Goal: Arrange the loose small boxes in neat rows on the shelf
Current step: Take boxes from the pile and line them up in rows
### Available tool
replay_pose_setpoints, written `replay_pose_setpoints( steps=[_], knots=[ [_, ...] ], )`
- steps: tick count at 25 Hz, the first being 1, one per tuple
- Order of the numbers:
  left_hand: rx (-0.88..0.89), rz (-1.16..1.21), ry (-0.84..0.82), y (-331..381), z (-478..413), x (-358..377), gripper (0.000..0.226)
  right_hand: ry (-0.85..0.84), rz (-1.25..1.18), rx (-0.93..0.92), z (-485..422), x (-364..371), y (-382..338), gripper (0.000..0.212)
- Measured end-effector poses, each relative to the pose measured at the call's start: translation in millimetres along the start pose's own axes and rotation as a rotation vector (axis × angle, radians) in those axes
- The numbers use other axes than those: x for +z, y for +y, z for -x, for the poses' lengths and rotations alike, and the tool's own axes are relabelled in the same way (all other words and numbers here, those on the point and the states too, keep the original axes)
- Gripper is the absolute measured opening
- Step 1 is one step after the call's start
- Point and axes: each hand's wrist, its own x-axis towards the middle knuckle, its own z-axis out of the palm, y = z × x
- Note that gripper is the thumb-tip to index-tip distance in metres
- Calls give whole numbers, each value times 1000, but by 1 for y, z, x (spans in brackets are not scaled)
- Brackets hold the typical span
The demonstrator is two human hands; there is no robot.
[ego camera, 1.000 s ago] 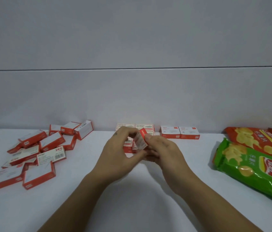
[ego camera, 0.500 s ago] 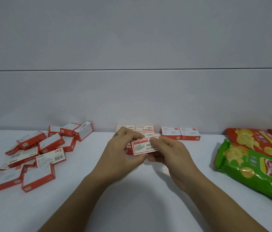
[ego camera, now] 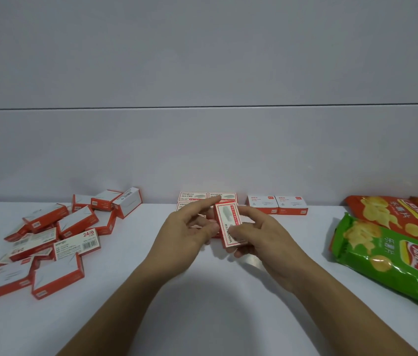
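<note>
A small red-and-white box (ego camera: 228, 223) is held lengthwise above the white shelf (ego camera: 207, 291), its printed face up. My right hand (ego camera: 259, 236) grips it from the right and below. My left hand (ego camera: 187, 227) is beside its left edge, thumb touching the box, index finger stretched over the top. Behind the hands, a neat block of like boxes (ego camera: 206, 197) sits by the wall, partly hidden. Two more boxes (ego camera: 277, 208) stand side by side to its right. A loose pile of boxes (ego camera: 56, 235) lies at the left.
A green crisp bag (ego camera: 392, 260) lies at the right, with red crisp bags (ego camera: 392, 217) behind it. A grey wall (ego camera: 202, 124) closes off the back of the shelf.
The held box has turned from crosswise to lengthwise, pointing away from me. My left hand's fingers have loosened from it while the right hand holds it.
</note>
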Motion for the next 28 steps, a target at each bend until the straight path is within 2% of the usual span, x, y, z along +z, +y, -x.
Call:
replay_pose_setpoints(
  steps=[3,4,7,10,13,15,19,21,23,25,28],
  knots=[
    [14,64,-40,3,2,0,38,-2,-28,-66,2,0,-2,52],
    [9,62,-54,4,2,0,38,22,-55,-92,2,1,-3,49],
    [33,-93,-77,5,6,3,63,60,-190,-91,2,8,0,38],
    [72,-98,-38,4,6,7,61,132,-245,-36,1,10,1,25],
    [32,-31,-23,3,3,-1,50,254,-149,-30,-1,1,-2,11],
    [-8,-16,8,2,1,-5,44,259,-142,-26,-2,-4,-3,15],
    [-32,19,43,-1,-1,-5,43,160,-139,-64,-2,-6,-4,29],
    [-9,-37,23,-2,1,-5,44,175,-141,-100,-2,-6,-2,29],
    [35,-139,-15,-3,3,-6,54,179,-155,-120,-3,-5,0,30],
    [79,-241,9,-6,3,-10,58,166,-82,-133,-3,-4,4,35],
    [87,-369,27,-11,-1,-18,50,229,382,-238,-5,-4,6,45]
  ],
)
